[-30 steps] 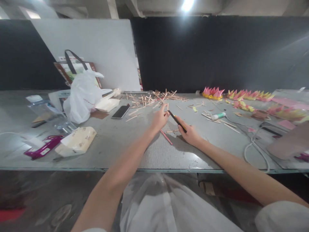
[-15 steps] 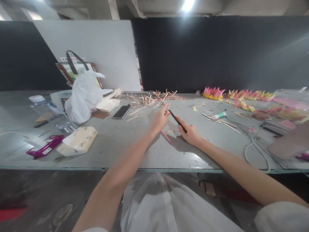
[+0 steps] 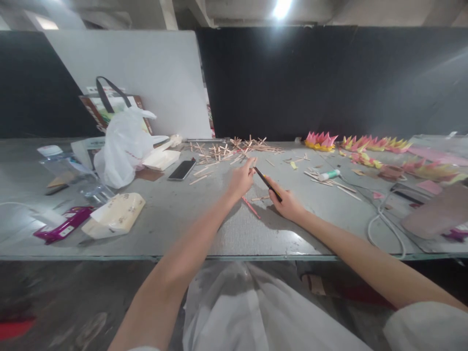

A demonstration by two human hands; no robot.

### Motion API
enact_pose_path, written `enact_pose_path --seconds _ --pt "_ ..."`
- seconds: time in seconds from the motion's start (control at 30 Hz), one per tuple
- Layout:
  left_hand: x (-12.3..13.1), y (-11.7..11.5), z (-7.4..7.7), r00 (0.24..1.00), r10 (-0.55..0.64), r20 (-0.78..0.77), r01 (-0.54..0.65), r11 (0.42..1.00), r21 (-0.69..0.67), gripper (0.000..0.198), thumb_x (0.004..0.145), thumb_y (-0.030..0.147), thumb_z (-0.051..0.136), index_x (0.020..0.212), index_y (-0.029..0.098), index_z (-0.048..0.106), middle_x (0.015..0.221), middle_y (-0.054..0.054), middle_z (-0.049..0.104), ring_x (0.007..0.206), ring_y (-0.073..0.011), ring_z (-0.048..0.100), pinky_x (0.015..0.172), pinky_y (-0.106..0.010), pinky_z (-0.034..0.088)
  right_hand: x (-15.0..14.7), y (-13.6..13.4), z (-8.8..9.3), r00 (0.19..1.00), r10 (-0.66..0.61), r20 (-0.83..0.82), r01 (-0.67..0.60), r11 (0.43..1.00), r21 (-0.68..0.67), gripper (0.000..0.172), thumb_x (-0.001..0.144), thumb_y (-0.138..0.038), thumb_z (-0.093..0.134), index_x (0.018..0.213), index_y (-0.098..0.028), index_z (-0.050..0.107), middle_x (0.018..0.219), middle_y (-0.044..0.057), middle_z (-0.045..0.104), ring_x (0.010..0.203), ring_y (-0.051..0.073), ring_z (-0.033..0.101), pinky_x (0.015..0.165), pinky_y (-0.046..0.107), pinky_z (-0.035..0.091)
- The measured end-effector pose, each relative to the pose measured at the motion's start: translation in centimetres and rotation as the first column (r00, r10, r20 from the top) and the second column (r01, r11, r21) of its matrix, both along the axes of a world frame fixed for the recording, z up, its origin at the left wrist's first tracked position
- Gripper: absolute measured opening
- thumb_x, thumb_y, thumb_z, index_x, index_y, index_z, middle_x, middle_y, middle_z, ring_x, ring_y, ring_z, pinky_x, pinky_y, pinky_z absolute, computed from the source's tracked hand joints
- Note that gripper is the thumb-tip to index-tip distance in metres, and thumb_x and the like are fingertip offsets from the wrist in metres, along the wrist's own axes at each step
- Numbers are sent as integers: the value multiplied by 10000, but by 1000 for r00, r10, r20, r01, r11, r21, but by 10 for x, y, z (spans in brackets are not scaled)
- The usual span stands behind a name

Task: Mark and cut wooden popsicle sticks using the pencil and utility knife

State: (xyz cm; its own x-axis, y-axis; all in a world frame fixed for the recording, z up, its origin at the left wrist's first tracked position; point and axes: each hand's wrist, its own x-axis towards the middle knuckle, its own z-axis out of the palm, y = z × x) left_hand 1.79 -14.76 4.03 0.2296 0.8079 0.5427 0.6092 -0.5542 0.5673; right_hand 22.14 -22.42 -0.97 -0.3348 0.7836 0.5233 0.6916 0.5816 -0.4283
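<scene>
My right hand point(image 3: 288, 204) is closed around a slim black utility knife point(image 3: 266, 182) with a touch of yellow on it. Its front end points up and left, toward the fingers of my left hand point(image 3: 241, 180). Those fingers are pinched together just above the table; whatever they hold is too small to make out. Below and between the hands lie a pink stick point(image 3: 251, 207) and a pale wooden stick point(image 3: 260, 198). Farther back is a loose pile of wooden sticks point(image 3: 223, 152), some joined into crosses.
Left on the grey table point(image 3: 234, 239) are a phone point(image 3: 182, 169), a white plastic bag point(image 3: 122, 148), a tissue pack point(image 3: 117, 214) and a clear bottle point(image 3: 54, 158). Toward the right lie a green-and-white glue gun point(image 3: 329, 175), a white cable point(image 3: 380, 219) and pink-yellow paper flowers point(image 3: 321, 141).
The view has shifted a little, so the table things sit slightly farther left. Both hands keep nearly the same pose, and the knife stays in my right hand.
</scene>
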Motion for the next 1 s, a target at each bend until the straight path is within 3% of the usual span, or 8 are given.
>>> enact_pose_path --seconds 0.1,0.3,0.53,0.77,1.0 --pt "1 -1 0 996 19 87 -17 999 -27 519 997 175 569 1508 256 524 945 -50 803 975 -220 770 920 -311 546 0 0 -1 999 -11 -35 11 1000 -14 623 1081 -395 367 1668 -187 348 955 92 818 684 209 771 698 269 585" --pt "-3 2 0 995 -19 -99 22 999 31 513 986 103 533 1478 240 586 1144 -124 783 1113 -268 731 973 -349 522 -1 0 1 998 -21 -64 20 999 -28 602 1071 -370 401 1650 -208 396 1110 106 817 799 234 801 752 295 608" --pt "5 0 -2 985 1 171 8 998 -54 503 964 139 605 1454 240 552 871 -38 791 938 -224 783 921 -321 549 -2 -1 2 994 -7 -107 4 1000 -27 599 1074 -358 410 1659 -230 384 1431 120 689 979 254 800 871 333 622" --pt "0 9 -10 981 -50 185 63 996 -65 519 967 113 577 1461 263 532 972 -60 810 1075 -230 775 966 -343 554 -4 1 4 997 -9 -80 7 1000 -22 593 1072 -348 418 1652 -226 398 1333 119 747 991 255 797 890 332 615" --pt "-8 19 -14 993 -26 117 29 999 -23 523 956 131 596 1459 269 562 981 -49 816 1027 -235 780 946 -339 559 -5 7 7 995 -23 -102 22 1000 -14 557 1075 -360 429 1616 -230 455 1140 90 813 746 197 780 737 271 595"
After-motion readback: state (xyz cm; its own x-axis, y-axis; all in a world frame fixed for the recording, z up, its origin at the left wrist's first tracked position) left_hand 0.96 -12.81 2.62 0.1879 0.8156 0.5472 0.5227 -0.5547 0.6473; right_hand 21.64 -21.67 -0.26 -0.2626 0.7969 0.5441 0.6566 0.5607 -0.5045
